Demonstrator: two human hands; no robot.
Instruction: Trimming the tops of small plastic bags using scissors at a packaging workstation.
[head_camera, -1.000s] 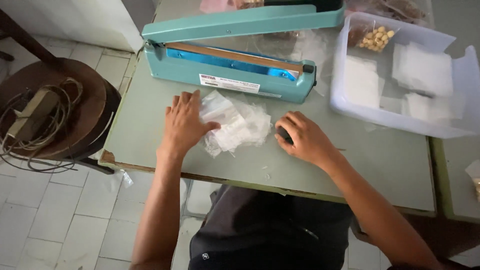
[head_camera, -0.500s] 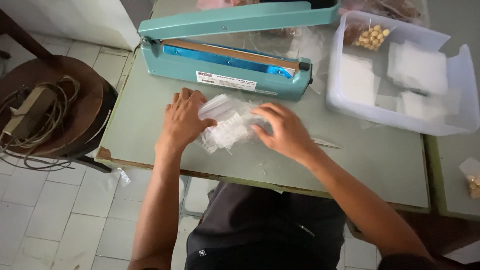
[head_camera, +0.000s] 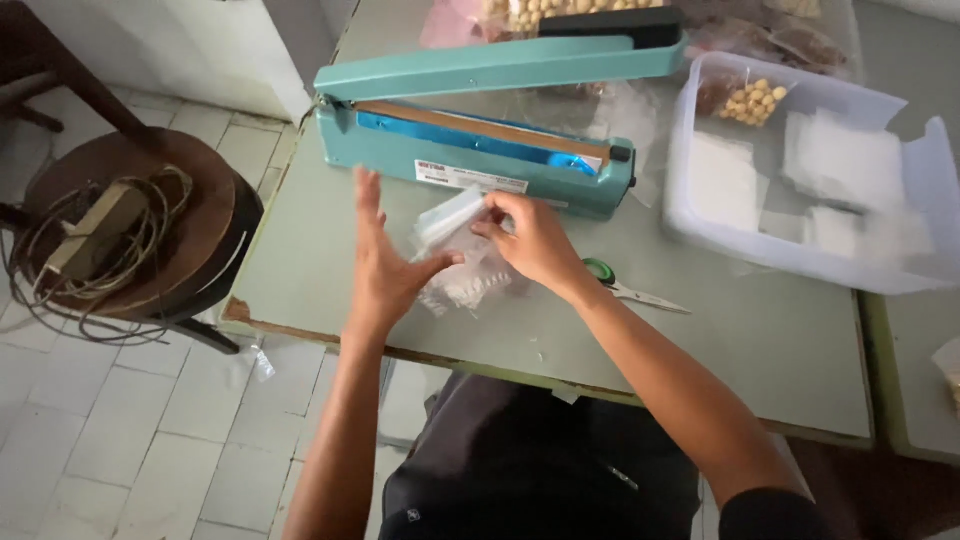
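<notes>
A stack of small clear plastic bags (head_camera: 462, 262) lies on the grey-green table (head_camera: 760, 350) in front of a teal heat sealer (head_camera: 480, 150) whose arm is raised. My left hand (head_camera: 385, 265) stands on its edge left of the stack, fingers spread, thumb touching the bags. My right hand (head_camera: 535, 240) pinches the top of the stack from the right and lifts some bags. Green-handled scissors (head_camera: 625, 290) lie on the table just right of my right wrist.
A clear plastic tub (head_camera: 800, 240) at the right holds white sachets and a bag of yellow nuts (head_camera: 755, 95). More filled bags lie behind the sealer. A round wooden stool (head_camera: 150, 240) with coiled cable stands left of the table on the tiled floor.
My right hand let go of the scissors, which now lie on the table, and moved left onto the bags. My left hand rose from flat on the stack to upright beside it.
</notes>
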